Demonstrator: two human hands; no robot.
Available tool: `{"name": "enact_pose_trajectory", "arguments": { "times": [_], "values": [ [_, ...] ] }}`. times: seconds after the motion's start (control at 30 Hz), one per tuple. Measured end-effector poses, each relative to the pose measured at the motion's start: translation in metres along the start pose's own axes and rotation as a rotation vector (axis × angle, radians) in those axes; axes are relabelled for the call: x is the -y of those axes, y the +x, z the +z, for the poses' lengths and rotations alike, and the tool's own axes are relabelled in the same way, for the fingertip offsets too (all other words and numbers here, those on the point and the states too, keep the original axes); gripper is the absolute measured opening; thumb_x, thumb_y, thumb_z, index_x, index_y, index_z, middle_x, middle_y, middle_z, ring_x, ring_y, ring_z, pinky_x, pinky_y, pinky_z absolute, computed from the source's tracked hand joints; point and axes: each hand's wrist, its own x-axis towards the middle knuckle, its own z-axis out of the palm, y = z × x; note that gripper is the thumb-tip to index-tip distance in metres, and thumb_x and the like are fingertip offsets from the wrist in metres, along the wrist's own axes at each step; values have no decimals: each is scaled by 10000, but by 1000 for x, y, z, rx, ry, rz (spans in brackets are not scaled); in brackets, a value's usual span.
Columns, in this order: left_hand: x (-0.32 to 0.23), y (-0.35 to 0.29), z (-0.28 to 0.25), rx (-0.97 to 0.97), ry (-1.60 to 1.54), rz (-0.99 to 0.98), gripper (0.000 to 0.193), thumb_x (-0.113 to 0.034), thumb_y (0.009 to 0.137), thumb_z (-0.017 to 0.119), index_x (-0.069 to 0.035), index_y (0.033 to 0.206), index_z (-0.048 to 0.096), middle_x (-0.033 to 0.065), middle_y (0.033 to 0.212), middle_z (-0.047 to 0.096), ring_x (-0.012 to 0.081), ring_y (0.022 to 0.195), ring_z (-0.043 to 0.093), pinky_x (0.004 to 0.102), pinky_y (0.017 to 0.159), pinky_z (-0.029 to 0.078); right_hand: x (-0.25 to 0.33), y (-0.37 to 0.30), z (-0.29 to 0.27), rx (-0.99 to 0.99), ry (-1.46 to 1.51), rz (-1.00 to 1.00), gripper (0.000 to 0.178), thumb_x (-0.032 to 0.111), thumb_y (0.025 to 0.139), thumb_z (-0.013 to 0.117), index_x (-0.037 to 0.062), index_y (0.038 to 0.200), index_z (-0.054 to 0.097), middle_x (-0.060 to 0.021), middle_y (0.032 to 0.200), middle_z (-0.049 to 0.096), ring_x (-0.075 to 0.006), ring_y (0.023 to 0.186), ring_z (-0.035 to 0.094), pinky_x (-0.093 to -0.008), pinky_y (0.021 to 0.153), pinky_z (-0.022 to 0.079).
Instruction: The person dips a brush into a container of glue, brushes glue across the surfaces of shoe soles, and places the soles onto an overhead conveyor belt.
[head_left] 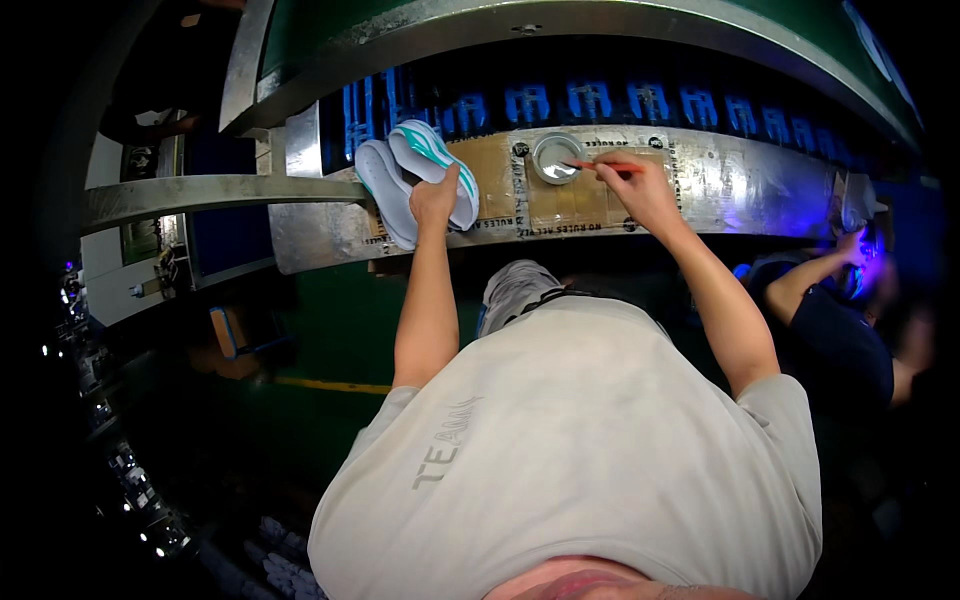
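Note:
My left hand (436,198) is closed on a shoe sole (424,150), pale grey with white and teal sides. A second sole (383,190) of the same kind lies right beside it on the left; whether my hand also grips that one is hidden. Between the fingers of my right hand (643,188) is a thin brush (607,166) with a red-orange handle. Its tip reaches into a round bowl (556,158) of whitish liquid, which stands on the cardboard-covered part of the bench.
The narrow metal bench (745,180) has taped cardboard (585,208) on it. A metal rail (215,198) juts in from the left, and a larger frame (480,25) crosses above. Blue fixtures (588,100) line up behind. At right, another person's arm (810,280) reaches toward purple light.

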Motion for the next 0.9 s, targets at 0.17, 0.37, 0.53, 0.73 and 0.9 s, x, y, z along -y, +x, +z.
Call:
{"name": "enact_pose_trajectory", "arguments": {
  "times": [0.17,0.37,0.53,0.73,0.9],
  "values": [
    [16,10,6,-182,-152,74,852,-545,703,829,168,1138,661,344,1080,708,454,1079,684,472,988,513,4,27,14,65,-343,-98,266,323,974,675,108,1092,779,-129,853,754,-330,800,716,-420,722,551],
    [57,-10,-20,243,-763,84,605,-262,887,747,128,1310,560,225,1157,707,354,1089,691,476,973,542,-3,37,25,81,-319,-13,246,300,980,664,101,1059,784,-135,860,756,-335,821,722,-416,735,554],
    [58,-37,-22,495,-1240,-117,564,-253,997,569,72,1450,479,218,1385,605,354,1282,601,500,1077,492,2,27,11,48,-202,18,244,253,985,676,57,1103,762,-128,910,775,-250,821,735,-344,759,550],
    [61,-86,-2,820,-2252,-108,784,-603,1010,351,-94,1606,332,265,1620,340,493,1450,395,632,1039,454,-15,20,12,74,93,124,273,256,1010,657,41,1146,756,-76,934,789,-137,866,687,-286,807,502],
    [74,-67,19,985,-2344,-94,835,-601,974,460,-69,1603,321,288,1551,419,532,1384,448,640,1019,468,-9,11,14,83,174,58,279,256,1008,672,28,1142,760,-80,963,789,-134,897,693,-283,815,515]
  ]
}}
